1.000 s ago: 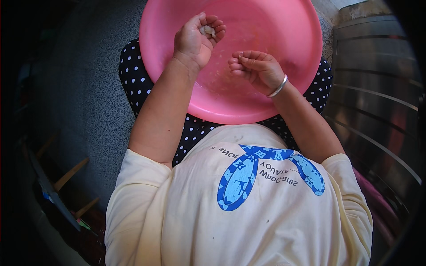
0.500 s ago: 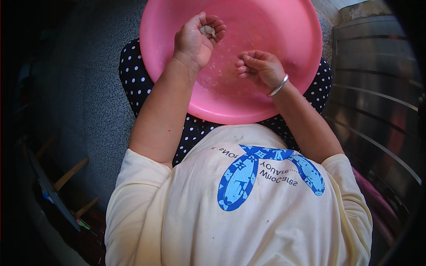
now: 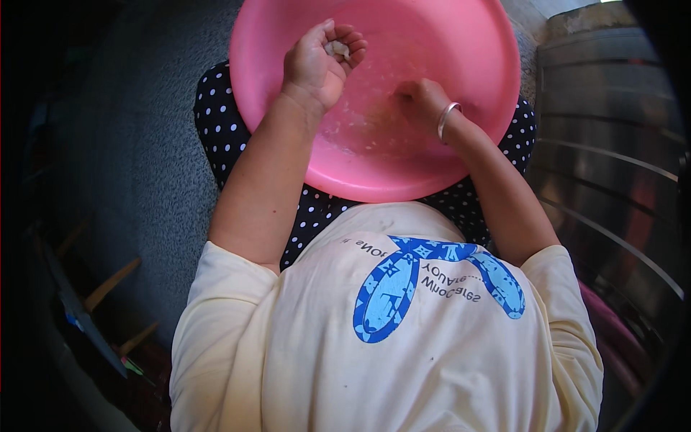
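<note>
A wide pink plastic basin (image 3: 381, 186) rests between my knees, with small pale bits in shallow, slightly murky water at its bottom. Over its left part my left hand (image 3: 314, 68) is cupped palm up, fingers curled around some small whitish, wet-looking pieces (image 3: 336, 50) whose kind I cannot make out. On the basin's right side my right hand (image 3: 425, 104), with a silver bangle (image 3: 446, 122) at the wrist, reaches down with its fingertips in the water. Those fingers are mostly hidden, and whatever they touch does not show.
Dark polka-dot trousers (image 3: 219, 108) flank the basin on both sides. A metal-looking panel with horizontal bands (image 3: 612, 137) stands close on the right. Speckled grey floor (image 3: 165, 158) spreads to the left, and a dark object with wooden legs (image 3: 111, 284) is at lower left.
My right hand has lowered from above the basin into the water, its fingers dropping out of sight. My left hand stays in place with the whitish pieces.
</note>
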A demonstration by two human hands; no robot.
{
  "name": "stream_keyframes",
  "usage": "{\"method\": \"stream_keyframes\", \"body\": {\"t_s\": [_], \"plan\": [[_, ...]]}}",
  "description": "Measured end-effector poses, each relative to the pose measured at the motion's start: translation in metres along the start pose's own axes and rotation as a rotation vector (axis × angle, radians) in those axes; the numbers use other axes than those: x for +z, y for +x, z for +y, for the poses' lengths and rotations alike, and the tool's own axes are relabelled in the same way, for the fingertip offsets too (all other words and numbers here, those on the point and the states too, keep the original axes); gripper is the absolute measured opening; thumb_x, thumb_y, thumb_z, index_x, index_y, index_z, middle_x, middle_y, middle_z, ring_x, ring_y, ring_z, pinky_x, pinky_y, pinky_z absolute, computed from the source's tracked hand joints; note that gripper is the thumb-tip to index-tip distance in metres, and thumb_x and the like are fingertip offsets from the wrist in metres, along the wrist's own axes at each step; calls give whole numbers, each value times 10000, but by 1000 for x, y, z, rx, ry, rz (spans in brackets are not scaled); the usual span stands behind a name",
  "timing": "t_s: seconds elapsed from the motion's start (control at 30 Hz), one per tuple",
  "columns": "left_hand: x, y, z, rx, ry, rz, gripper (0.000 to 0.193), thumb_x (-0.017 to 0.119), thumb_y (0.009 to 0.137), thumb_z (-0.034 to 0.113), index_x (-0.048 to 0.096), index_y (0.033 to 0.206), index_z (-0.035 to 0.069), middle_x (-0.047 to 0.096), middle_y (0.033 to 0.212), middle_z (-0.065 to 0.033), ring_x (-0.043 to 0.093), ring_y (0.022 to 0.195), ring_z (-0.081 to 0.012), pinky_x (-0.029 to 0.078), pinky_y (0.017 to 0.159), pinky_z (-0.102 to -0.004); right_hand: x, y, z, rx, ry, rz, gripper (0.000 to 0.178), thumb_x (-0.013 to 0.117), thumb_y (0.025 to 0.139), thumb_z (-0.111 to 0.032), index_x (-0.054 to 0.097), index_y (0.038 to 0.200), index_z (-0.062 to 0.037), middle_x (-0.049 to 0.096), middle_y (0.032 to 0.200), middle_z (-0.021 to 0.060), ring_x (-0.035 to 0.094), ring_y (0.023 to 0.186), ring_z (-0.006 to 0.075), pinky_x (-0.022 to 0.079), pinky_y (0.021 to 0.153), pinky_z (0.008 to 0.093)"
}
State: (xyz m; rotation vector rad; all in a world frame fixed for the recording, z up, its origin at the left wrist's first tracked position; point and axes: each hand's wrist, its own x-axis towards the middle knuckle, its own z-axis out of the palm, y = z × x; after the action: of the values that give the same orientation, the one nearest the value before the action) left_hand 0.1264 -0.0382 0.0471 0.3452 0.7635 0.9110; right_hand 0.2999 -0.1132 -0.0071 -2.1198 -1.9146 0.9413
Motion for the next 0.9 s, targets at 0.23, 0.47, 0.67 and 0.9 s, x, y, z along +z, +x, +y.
{"method": "stream_keyframes", "body": {"t_s": [0.23, 0.47, 0.67, 0.9], "plan": [[-1, -3, -2, 13, -8, 11, 245, 414, 825, 191, 511, 849, -33, 550, 813, -134, 542, 780, -227, 448, 729, -314, -42, -11, 4, 19, 130, 223, 170, 532, 771, -150, 581, 863, -15, 606, 813, 114, 577, 774, 190, 448, 706, 274], [2, 2, -1, -11, -2, -16, 248, 423, 820, 197, 509, 858, -33, 551, 811, -132, 542, 781, -230, 445, 734, -316, -12, -3, -17, 124, -99, -140, 355, 532, 770, -191, 452, 1076, -29, 579, 909, 167, 542, 892, 281, 413, 780, 345], [3, 1, 2, -12, 18, -7, 251, 428, 817, 200, 506, 861, -34, 553, 817, -135, 545, 781, -230, 448, 737, -315, 24, -20, -62, -19, 10, -150, 334, 480, 772, -208, 468, 1030, 4, 467, 1066, 242, 491, 961, 371, 399, 826, 396], [3, 2, 3, -21, 19, -34, 245, 429, 817, 194, 505, 859, -34, 553, 819, -138, 547, 777, -234, 457, 726, -318, 39, -26, -76, -266, -104, -320, 247, 439, 780, -146, 533, 947, 11, 525, 968, 222, 528, 920, 330, 415, 804, 371]]}}
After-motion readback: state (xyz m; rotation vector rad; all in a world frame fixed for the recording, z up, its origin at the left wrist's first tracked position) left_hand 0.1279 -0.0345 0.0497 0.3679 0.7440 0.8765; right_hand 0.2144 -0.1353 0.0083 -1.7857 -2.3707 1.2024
